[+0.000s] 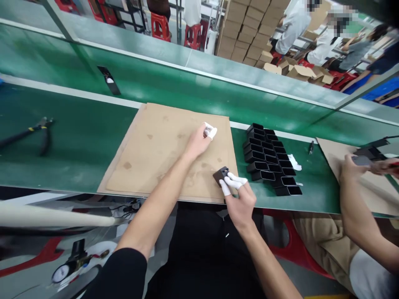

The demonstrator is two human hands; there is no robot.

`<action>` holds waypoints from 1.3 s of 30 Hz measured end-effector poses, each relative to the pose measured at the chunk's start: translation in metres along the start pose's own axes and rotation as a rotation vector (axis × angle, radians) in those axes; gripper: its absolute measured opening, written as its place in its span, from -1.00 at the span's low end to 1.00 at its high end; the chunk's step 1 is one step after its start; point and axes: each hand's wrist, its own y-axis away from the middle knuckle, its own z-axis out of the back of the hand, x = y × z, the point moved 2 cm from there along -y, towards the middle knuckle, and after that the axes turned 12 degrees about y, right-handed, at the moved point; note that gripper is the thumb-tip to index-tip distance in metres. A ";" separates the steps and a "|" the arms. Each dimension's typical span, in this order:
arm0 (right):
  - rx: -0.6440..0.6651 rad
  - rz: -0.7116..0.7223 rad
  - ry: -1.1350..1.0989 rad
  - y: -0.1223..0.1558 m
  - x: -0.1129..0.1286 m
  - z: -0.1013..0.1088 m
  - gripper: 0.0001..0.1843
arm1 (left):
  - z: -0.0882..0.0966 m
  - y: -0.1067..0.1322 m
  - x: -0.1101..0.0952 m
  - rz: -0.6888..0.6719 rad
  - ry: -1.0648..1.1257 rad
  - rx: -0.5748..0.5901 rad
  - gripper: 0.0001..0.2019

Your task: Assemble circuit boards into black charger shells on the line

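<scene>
White finger cots cover the fingertips of both my hands. My left hand (198,140) is over the upper right part of a brown cardboard sheet (156,149), its fingers curled together. What they hold, if anything, is hidden. Near the sheet's lower right corner, my right hand (240,199) pinches a small black rectangular plastic part (220,176) between thumb and fingers. Cut-outs show at its upper end. To the right of the sheet, several black rectangular open-topped housings (268,158) stand packed in staggered rows on the green bench (77,133).
Pliers (40,131) lie at the far left. A long black piece (108,80) lies beyond the white line. A small tool (311,147) and a crumpled white scrap (294,162) are right of the housings. A co-worker's hand (352,168) works at the right over another cardboard sheet (333,153).
</scene>
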 end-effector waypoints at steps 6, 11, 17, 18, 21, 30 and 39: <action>-0.018 -0.656 -0.780 -0.002 0.053 0.008 -0.79 | 0.000 -0.001 0.000 -0.005 0.004 0.013 -0.87; 0.038 -0.820 -0.906 0.002 0.079 0.016 -0.76 | 0.000 -0.004 0.002 0.005 0.018 0.008 -0.87; 0.086 -0.787 -0.905 0.004 0.079 0.016 -0.82 | 0.000 -0.003 0.001 -0.008 0.013 0.006 -0.86; 0.090 -0.780 -0.905 0.004 0.079 0.016 -0.82 | 0.000 -0.003 0.001 -0.007 0.010 0.008 -0.86; 0.069 -0.815 -0.935 0.003 0.080 0.017 -0.80 | 0.000 -0.004 0.001 -0.005 0.002 0.009 -0.86; 0.035 -0.871 -0.967 0.001 0.079 0.016 -0.72 | 0.000 -0.005 0.003 0.011 -0.004 0.011 -0.87; -0.011 -0.892 -1.065 -0.004 0.072 0.022 -0.77 | 0.000 -0.005 0.001 0.030 -0.021 0.018 -0.89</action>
